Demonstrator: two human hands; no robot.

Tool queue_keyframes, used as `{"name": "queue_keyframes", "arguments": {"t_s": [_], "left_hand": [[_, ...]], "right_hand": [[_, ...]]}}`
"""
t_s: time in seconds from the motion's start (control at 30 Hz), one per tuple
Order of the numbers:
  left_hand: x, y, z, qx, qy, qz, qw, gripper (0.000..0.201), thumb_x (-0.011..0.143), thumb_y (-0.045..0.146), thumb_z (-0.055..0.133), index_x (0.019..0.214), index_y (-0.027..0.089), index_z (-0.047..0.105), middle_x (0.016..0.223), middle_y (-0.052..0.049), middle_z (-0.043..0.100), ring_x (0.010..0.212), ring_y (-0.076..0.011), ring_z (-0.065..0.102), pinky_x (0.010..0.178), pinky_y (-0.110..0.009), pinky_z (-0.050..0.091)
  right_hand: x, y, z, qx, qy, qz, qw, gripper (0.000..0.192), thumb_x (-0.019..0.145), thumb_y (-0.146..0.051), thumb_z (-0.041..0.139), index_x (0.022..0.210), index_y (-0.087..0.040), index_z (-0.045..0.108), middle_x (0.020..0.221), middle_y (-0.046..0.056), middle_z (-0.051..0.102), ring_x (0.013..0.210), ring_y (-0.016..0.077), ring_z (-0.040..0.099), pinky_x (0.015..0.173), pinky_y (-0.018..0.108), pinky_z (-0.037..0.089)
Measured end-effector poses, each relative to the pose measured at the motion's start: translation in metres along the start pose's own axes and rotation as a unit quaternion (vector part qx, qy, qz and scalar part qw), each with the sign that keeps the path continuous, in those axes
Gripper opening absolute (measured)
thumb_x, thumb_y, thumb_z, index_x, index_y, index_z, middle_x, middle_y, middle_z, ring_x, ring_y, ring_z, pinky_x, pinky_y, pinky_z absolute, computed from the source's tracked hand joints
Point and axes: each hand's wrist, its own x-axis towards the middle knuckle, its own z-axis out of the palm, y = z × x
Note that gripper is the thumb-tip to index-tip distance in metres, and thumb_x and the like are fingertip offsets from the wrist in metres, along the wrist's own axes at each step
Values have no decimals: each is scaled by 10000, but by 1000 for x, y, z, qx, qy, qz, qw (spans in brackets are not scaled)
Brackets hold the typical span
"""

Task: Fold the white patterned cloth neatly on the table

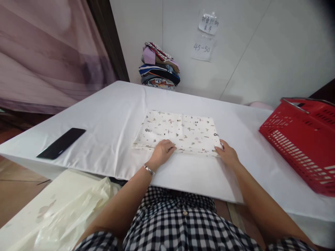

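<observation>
A folded white cloth (180, 130) printed with small plant-like motifs is laid flat near the middle of the near edge of the white-covered surface (104, 115), its layers stacked along the side turned to the person. That layered side is pinched by the left hand (162, 153), whose grip is clamped on the cloth, thumb and fingers brought together. The near right corner of the cloth is held by the right hand (228, 153), its grip likewise clamped there. A metallic band (149, 169) is worn on the left wrist.

Toward the left corner of the surface, a flat black slab (61, 143) is placed, well apart from the cloth. At the right edge, a red plastic basket (303, 146) is set. Beyond the far edge, folded fabrics (160, 68) are piled against the wall (235, 38); whether they are carried by the surface cannot be told.
</observation>
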Motion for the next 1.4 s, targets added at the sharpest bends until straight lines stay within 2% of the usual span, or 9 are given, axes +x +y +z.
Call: {"name": "queue_keyframes", "arguments": {"t_s": [0.33, 0.53, 0.7, 0.87, 1.27, 1.4], "left_hand": [[0, -1, 0, -3, 1, -3, 1000, 167, 847, 247, 510, 768, 197, 648, 810, -24, 616, 789, -152, 535, 784, -330, 439], [0, -1, 0, -8, 0, 0, 1000, 178, 850, 260, 502, 762, 202, 645, 812, -27, 616, 790, -156, 534, 784, -340, 440], [0, -1, 0, -8, 2, 0, 1000, 171, 851, 250, 500, 770, 205, 644, 815, -24, 616, 789, -157, 534, 776, -342, 438], [0, 0, -1, -9, -4, 0, 1000, 170, 852, 241, 499, 777, 201, 646, 821, -26, 617, 799, -154, 536, 787, -336, 434], [0, 1, -2, -8, -8, -8, 1000, 166, 850, 246, 504, 772, 204, 644, 816, -23, 616, 795, -156, 533, 786, -337, 435], [0, 1, -2, -10, -6, -4, 1000, 167, 851, 246, 502, 767, 204, 641, 818, -24, 615, 797, -156, 536, 791, -340, 435]], "right_hand": [[-3, -2, -1, -30, 3, 8, 1000, 577, 823, -527, 403, 1330, -251, 398, 1110, 68, 625, 909, 231, 592, 753, 314, 427], [-5, -2, 3, -29, 22, 7, 999, 546, 829, -510, 393, 1308, -250, 425, 1034, 51, 654, 888, 227, 599, 754, 314, 427], [-6, -1, 5, -30, 31, -2, 999, 535, 832, -502, 395, 1302, -249, 436, 1077, 56, 645, 893, 236, 598, 763, 329, 424], [-6, 0, 8, -33, 37, 4, 999, 536, 835, -513, 383, 1298, -249, 444, 986, 52, 666, 872, 235, 603, 748, 322, 425], [-6, -5, 2, -69, 10, -4, 998, 517, 852, -496, 360, 1282, -230, 470, 902, 64, 670, 866, 242, 598, 749, 329, 419], [-5, -4, 2, -75, -7, -3, 997, 525, 856, -506, 343, 1288, -231, 459, 929, 73, 668, 877, 250, 597, 740, 333, 420]]}}
